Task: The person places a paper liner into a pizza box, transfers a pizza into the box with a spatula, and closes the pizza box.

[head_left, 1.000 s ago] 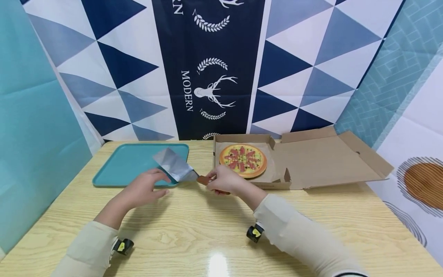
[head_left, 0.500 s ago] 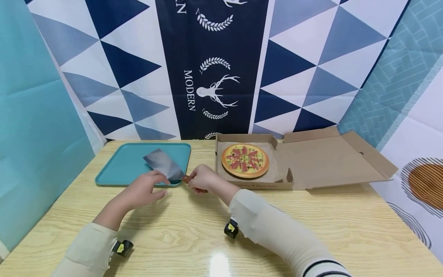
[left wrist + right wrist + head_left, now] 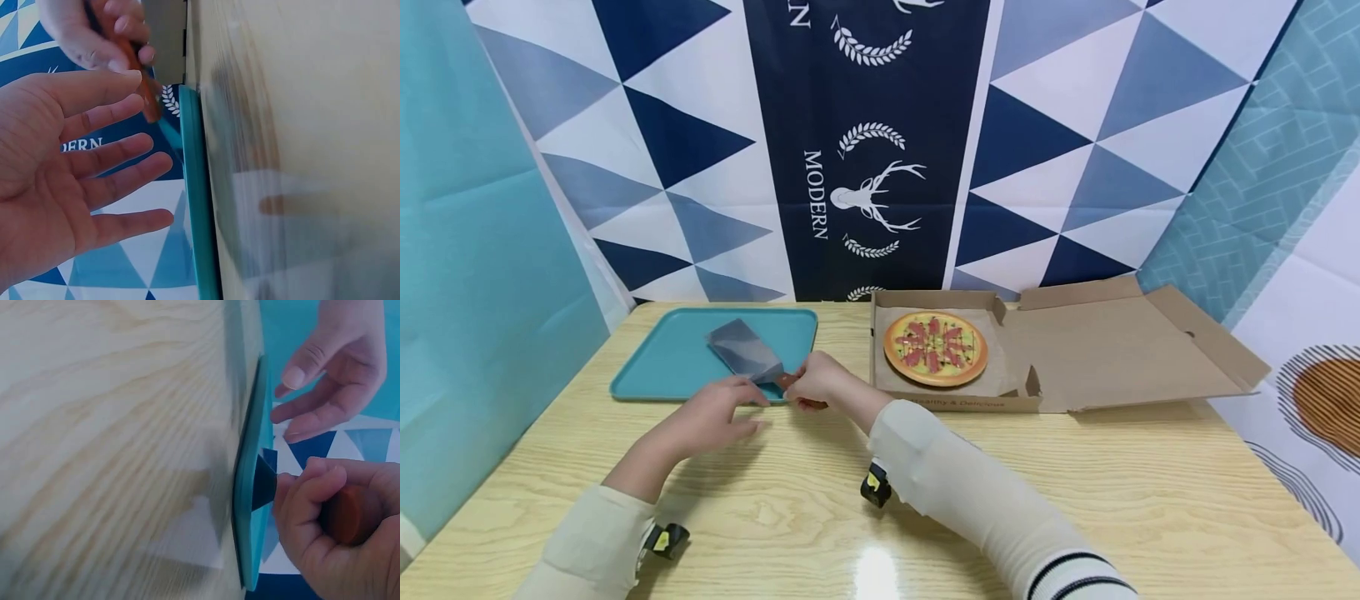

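Right hand [image 3: 818,379] grips a flat metal spatula [image 3: 745,350] over the teal tray [image 3: 670,354]; left hand [image 3: 713,417] spread. Cardboard box [image 3: 1018,403] reads "Healthy & Delicious".

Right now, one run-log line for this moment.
Right hand grips spatula | spatula over teal tray, contact unclear | left hand empty | pizza in open box

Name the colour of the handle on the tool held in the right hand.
Reddish-brown; the handle shows best in the left wrist view.
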The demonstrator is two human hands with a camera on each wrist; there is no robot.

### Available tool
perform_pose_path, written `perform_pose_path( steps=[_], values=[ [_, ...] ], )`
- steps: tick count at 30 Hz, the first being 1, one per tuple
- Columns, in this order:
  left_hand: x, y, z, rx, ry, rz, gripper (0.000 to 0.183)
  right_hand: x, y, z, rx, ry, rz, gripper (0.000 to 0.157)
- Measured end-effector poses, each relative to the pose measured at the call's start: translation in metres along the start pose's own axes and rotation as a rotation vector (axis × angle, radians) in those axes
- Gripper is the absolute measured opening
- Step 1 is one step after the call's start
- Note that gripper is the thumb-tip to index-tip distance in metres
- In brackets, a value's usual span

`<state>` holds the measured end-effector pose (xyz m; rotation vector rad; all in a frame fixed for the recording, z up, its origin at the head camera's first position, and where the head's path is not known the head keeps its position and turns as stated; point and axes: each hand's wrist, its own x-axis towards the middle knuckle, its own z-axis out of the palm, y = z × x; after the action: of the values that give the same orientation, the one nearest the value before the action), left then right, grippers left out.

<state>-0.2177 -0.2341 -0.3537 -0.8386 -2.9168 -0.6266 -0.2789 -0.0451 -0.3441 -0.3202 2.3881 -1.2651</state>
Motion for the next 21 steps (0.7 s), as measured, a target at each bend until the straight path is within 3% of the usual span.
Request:
perform_pose_path(
  steps=[4, 11, 17, 21],
  values=[
    [0.002, -0.001, 0.003, -0.018, -0.033, 0.017, 0.021, 0.009, -0.007, 0.001, 0.073, -0.017, 0.009, 0.020],
    [0.008, 0.000, 0.012, -0.032, -0.074, 0.089, 0.019, 0.016, -0.020, 0.004, 0.329, -0.072, 0.019, 0.025],
    [0.016, 0.005, 0.014, -0.007, -0.077, 0.152, 0.018, 0.016, -0.025, 0.010, 0.215, -0.068, -0.046, 0.043],
    [0.021, 0.010, 0.015, -0.015, -0.099, 0.152, 0.020, 0.017, -0.029, 0.012, 0.093, -0.110, -0.113, 0.057]
  ],
)
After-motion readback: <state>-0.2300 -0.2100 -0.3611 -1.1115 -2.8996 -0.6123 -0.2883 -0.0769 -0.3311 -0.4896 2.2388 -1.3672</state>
